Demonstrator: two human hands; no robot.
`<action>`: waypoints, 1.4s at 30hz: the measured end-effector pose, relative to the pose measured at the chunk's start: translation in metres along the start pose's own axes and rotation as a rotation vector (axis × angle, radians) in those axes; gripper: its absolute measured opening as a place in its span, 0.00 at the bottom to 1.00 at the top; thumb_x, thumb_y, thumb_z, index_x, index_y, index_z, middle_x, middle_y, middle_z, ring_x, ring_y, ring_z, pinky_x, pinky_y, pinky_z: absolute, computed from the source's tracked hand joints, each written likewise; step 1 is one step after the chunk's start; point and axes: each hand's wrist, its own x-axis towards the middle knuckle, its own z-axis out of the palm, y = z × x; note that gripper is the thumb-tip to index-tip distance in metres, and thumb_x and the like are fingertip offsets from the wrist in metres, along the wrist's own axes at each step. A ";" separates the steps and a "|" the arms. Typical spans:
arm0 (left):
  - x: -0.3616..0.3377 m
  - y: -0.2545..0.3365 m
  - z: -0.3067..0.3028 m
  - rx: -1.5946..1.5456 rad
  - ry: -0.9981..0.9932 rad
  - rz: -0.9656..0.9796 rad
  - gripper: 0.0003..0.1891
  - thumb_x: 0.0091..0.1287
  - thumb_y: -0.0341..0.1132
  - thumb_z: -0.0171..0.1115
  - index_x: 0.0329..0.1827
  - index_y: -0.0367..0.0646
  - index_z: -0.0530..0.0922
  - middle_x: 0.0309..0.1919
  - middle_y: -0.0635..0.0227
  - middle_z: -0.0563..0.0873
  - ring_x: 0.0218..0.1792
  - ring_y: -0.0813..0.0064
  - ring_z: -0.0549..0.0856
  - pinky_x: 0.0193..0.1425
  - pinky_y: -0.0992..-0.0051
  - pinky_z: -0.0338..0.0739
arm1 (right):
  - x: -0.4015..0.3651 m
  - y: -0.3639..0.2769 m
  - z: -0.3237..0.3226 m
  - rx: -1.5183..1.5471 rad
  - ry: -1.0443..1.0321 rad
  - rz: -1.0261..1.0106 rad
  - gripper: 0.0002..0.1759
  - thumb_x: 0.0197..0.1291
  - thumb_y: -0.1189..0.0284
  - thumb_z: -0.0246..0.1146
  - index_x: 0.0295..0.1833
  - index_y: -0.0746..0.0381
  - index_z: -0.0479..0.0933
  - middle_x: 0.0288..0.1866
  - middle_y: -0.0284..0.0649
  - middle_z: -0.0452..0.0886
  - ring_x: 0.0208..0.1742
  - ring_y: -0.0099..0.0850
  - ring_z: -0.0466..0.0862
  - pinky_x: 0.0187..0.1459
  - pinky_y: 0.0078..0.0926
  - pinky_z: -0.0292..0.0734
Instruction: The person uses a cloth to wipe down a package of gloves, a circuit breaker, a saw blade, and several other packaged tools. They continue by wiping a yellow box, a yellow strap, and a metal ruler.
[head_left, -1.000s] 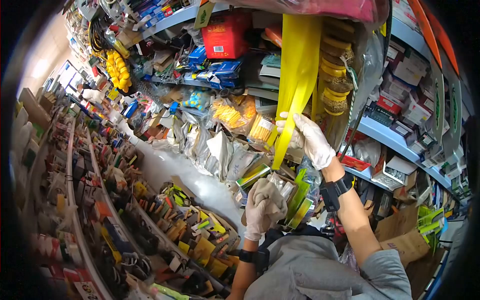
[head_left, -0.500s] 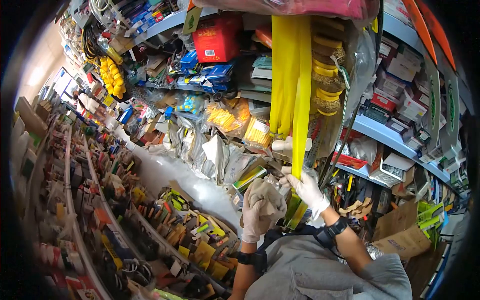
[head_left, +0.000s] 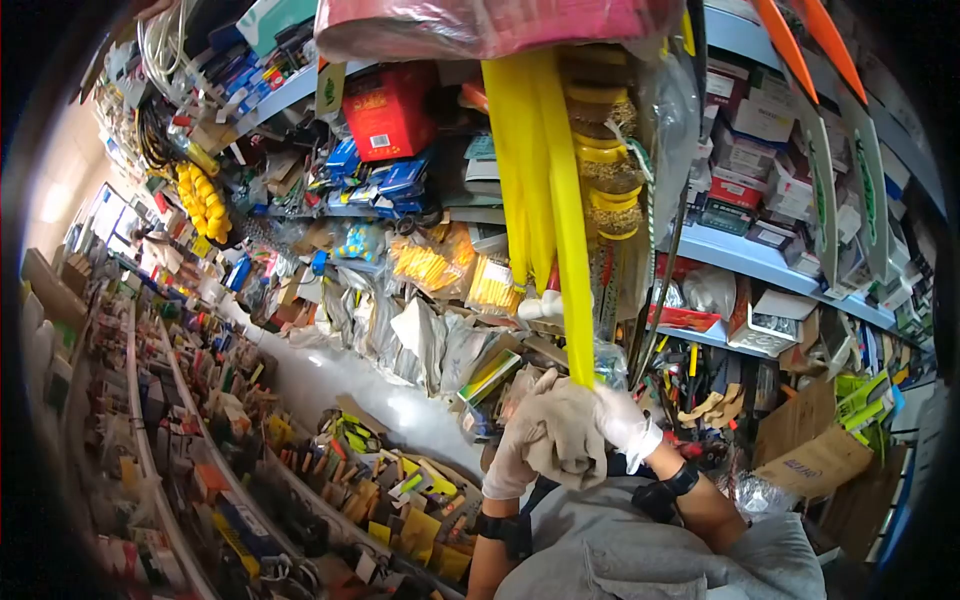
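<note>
A crumpled beige cloth [head_left: 566, 428] is bunched in my left hand [head_left: 510, 458], whose gloved fingers wrap around its left side. To the right of it, my gloved right hand [head_left: 626, 424] is closed at the lower end of a long yellow strap [head_left: 570, 240], against the cloth. Its fingertips are partly hidden. The strap hangs from above beside other yellow strips [head_left: 515, 150], and its part below the hands is hidden by the cloth.
Stacked jars with yellow lids [head_left: 610, 180] hang right of the strips. A pink plastic-wrapped bundle [head_left: 490, 28] is overhead. Shelves of boxes [head_left: 745, 150] stand at right, above an open cardboard box [head_left: 810, 430]. Crowded bins of goods [head_left: 400, 490] line the left.
The cloth in my left hand has moved right, up against the strap and my right hand. The strap's lower part is now covered. The view has shifted slightly.
</note>
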 end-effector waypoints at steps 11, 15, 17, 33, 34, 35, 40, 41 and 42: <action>-0.001 0.004 -0.040 0.684 -0.028 0.049 0.31 0.49 0.31 0.75 0.59 0.39 0.75 0.61 0.56 0.78 0.64 0.57 0.76 0.71 0.66 0.66 | -0.017 -0.047 -0.012 -0.606 -0.205 -0.244 0.17 0.73 0.66 0.45 0.45 0.69 0.72 0.35 0.60 0.77 0.38 0.60 0.75 0.36 0.46 0.71; 0.010 -0.001 -0.030 1.173 -0.215 0.939 0.19 0.65 0.28 0.63 0.60 0.38 0.76 0.54 0.62 0.83 0.53 0.75 0.82 0.60 0.75 0.76 | -0.021 -0.053 -0.002 -0.575 -0.169 -0.270 0.16 0.73 0.69 0.46 0.47 0.69 0.74 0.38 0.59 0.79 0.41 0.57 0.78 0.40 0.43 0.74; 0.012 -0.010 -0.043 1.101 -0.186 0.943 0.20 0.65 0.27 0.63 0.61 0.37 0.75 0.56 0.62 0.82 0.55 0.74 0.81 0.62 0.76 0.75 | -0.017 -0.040 -0.004 -0.550 -0.167 -0.278 0.16 0.73 0.69 0.47 0.50 0.69 0.75 0.42 0.58 0.80 0.45 0.55 0.80 0.44 0.41 0.77; 0.017 -0.009 -0.008 0.613 0.328 0.332 0.17 0.62 0.34 0.57 0.51 0.33 0.80 0.43 0.66 0.85 0.44 0.74 0.82 0.53 0.75 0.76 | 0.078 -0.146 -0.117 -0.757 0.604 -0.038 0.30 0.59 0.54 0.66 0.61 0.62 0.74 0.56 0.52 0.81 0.56 0.47 0.81 0.58 0.37 0.74; 0.019 -0.013 -0.007 0.661 0.302 0.387 0.19 0.61 0.34 0.57 0.52 0.32 0.80 0.42 0.66 0.84 0.42 0.75 0.82 0.51 0.76 0.76 | 0.070 -0.152 -0.114 -0.741 0.607 -0.084 0.23 0.63 0.54 0.62 0.54 0.61 0.77 0.48 0.50 0.85 0.51 0.48 0.83 0.51 0.38 0.76; 0.016 -0.015 -0.006 0.683 0.321 0.387 0.19 0.62 0.35 0.57 0.53 0.32 0.79 0.43 0.66 0.84 0.43 0.74 0.82 0.52 0.76 0.76 | 0.069 -0.144 -0.117 -0.594 0.623 -0.119 0.20 0.65 0.56 0.60 0.52 0.61 0.76 0.45 0.48 0.86 0.50 0.46 0.84 0.50 0.37 0.76; 0.005 -0.025 0.018 0.738 0.401 0.436 0.20 0.63 0.37 0.56 0.54 0.32 0.78 0.45 0.65 0.85 0.45 0.73 0.82 0.53 0.74 0.76 | 0.060 -0.117 -0.159 -0.205 0.693 -0.218 0.15 0.73 0.62 0.54 0.46 0.63 0.77 0.28 0.35 0.82 0.30 0.23 0.79 0.38 0.25 0.72; 0.005 -0.026 0.020 0.771 0.372 0.459 0.20 0.64 0.37 0.56 0.54 0.32 0.78 0.46 0.65 0.85 0.45 0.73 0.82 0.54 0.74 0.76 | 0.056 -0.115 -0.167 -0.171 0.662 -0.229 0.15 0.73 0.62 0.54 0.45 0.63 0.78 0.26 0.33 0.80 0.29 0.21 0.77 0.36 0.23 0.71; 0.006 -0.030 0.017 0.773 0.371 0.461 0.20 0.64 0.37 0.56 0.54 0.32 0.78 0.46 0.65 0.85 0.45 0.73 0.82 0.54 0.74 0.76 | 0.051 -0.117 -0.172 -0.136 0.632 -0.241 0.15 0.74 0.63 0.53 0.45 0.63 0.78 0.25 0.31 0.78 0.27 0.19 0.75 0.33 0.21 0.70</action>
